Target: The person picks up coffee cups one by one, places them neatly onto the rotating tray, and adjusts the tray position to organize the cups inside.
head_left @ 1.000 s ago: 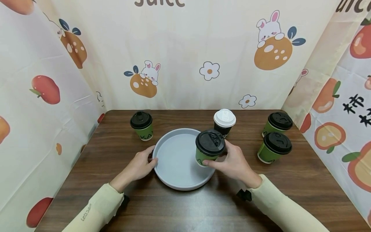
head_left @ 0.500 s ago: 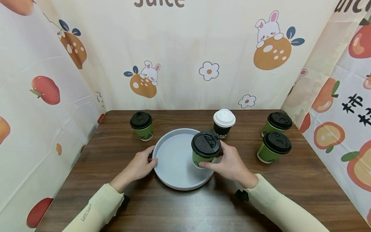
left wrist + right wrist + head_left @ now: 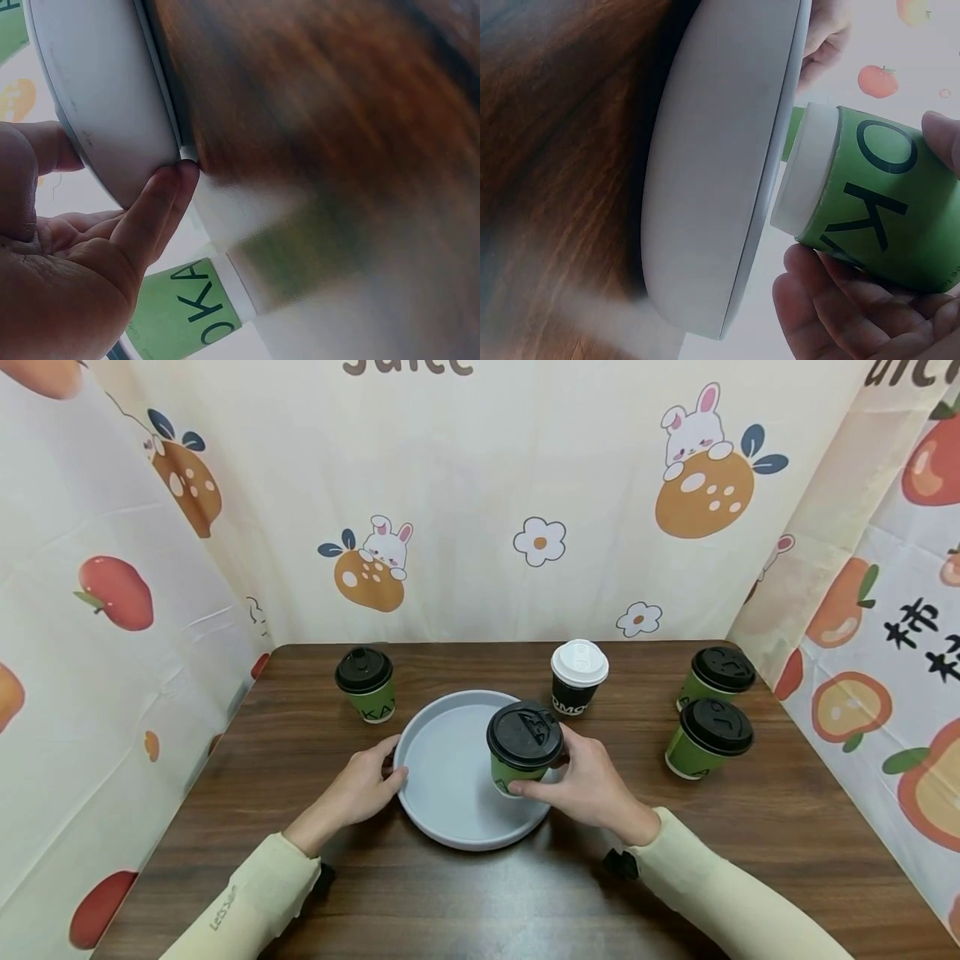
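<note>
My left hand grips the left rim of a round light-grey tray, thumb over the edge and fingers against its outer wall. A green paper coffee cup with a black lid is held upright over the tray's right part by my right hand. In the right wrist view, thumb and fingers wrap the cup, whose white base is close to the tray's rim. Whether that base touches the tray's surface is hidden.
A green cup stands at the back left. Behind the tray is a black cup with a white lid. Two more green cups, a rear one and a front one, stand on the right of the wooden table. Printed curtains enclose it.
My right hand has carried the green cup a little left and slightly toward me, further over the tray. The left hand and the tray stay in place.
</note>
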`<state>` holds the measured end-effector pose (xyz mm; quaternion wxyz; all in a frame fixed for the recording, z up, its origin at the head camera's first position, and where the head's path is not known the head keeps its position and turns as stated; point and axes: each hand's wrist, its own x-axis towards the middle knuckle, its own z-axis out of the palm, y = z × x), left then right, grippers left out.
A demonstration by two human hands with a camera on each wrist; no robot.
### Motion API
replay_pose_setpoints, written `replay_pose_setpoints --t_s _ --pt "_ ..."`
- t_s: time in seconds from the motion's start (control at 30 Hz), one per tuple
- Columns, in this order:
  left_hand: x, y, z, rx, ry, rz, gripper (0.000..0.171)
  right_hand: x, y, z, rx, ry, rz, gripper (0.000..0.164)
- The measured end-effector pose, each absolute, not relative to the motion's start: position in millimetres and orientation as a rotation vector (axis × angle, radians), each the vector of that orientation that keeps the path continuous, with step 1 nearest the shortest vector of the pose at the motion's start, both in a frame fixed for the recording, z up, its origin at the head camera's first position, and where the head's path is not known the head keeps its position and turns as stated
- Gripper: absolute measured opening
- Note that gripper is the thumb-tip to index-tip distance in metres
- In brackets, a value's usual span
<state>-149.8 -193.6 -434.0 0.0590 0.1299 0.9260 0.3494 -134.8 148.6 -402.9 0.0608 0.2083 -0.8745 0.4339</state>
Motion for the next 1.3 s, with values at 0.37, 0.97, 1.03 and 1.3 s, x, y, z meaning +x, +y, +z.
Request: replay_pose_setpoints --t_s 0.37,0.97,1.03,1.3 --pt "-151 -193 -433 0.400 2.801 1.069 0.057 -135 145 -404 0.660 -2.641 1.359 0.064" --pt "-150 -193 -434 0.393 2.800 1.063 0.057 -131 135 -408 0.705 -2.631 1.387 0.067" --pt "-150 -193 -433 0.386 2.795 1.065 0.057 -130 133 -409 0.711 -2.626 1.393 0.065" --pt "-150 -193 -434 0.385 2.793 1.058 0.057 -127 129 -412 0.725 -2.613 1.369 0.064"
